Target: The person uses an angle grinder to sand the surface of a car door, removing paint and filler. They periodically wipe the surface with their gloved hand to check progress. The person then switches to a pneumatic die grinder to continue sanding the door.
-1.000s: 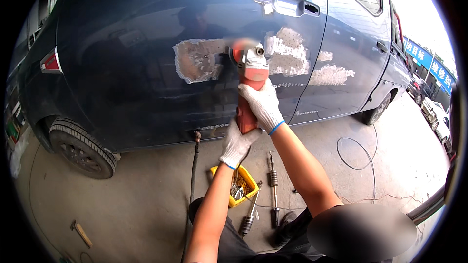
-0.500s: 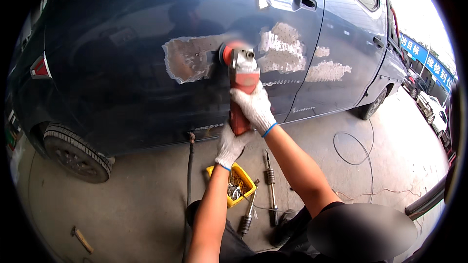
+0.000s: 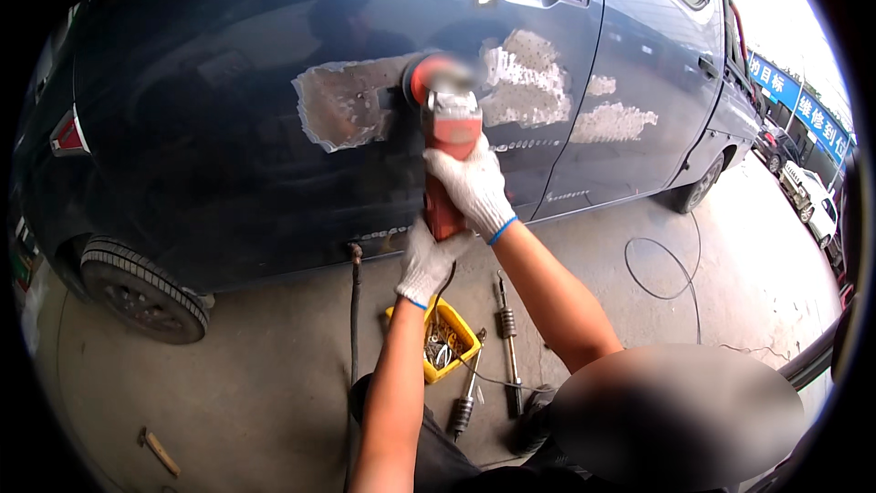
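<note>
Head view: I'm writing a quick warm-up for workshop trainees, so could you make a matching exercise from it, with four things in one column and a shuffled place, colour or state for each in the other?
Column 1
1. Power grinder
2. Tub
3. Hammer
4. Front tyre

Column 2
A. Lying on the floor at the lower left
B. Black and treaded, at the picture's left
C. Yellow, with small loose items inside
D. Partly red, raised in front of the dark blue door

Right pairs: 1-D, 2-C, 3-A, 4-B
</note>
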Demonstrator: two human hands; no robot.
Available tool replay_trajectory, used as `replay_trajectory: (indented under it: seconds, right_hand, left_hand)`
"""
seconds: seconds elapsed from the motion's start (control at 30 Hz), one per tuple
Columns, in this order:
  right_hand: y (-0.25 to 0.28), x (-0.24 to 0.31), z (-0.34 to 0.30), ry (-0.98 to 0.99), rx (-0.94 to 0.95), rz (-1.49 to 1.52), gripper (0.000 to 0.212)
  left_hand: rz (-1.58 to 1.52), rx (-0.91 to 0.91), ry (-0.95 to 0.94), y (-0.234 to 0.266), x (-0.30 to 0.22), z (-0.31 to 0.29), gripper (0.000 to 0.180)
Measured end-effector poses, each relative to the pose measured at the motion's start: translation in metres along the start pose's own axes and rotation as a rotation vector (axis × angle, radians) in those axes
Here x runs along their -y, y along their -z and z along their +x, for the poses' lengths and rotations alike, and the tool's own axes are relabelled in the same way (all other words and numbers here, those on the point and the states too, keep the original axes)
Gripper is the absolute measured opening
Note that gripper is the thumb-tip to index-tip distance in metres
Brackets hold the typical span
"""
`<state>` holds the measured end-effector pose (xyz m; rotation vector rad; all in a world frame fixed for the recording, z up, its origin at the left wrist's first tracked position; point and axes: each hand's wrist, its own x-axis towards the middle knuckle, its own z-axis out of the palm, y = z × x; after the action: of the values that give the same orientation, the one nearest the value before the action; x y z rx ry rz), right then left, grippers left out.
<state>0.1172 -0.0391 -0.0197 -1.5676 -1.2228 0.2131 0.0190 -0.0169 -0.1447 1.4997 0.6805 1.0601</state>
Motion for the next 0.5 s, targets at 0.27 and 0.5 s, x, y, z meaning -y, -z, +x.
replay_trajectory:
  seconds: [0.27,0.5]
  right_hand:
    - [0.003,0.012,-0.004,-0.012,-0.032,-0.037,0.076]
    - [0.008,0.013,-0.006,-0.014,-0.044,-0.087,0.073]
  left_hand:
    - [0.075,-0.11,-0.144,-0.003,-0.012,-0.008,0.072]
    - [0.115,-0.031,-0.066,-0.004,-0.01,-0.004,0.075]
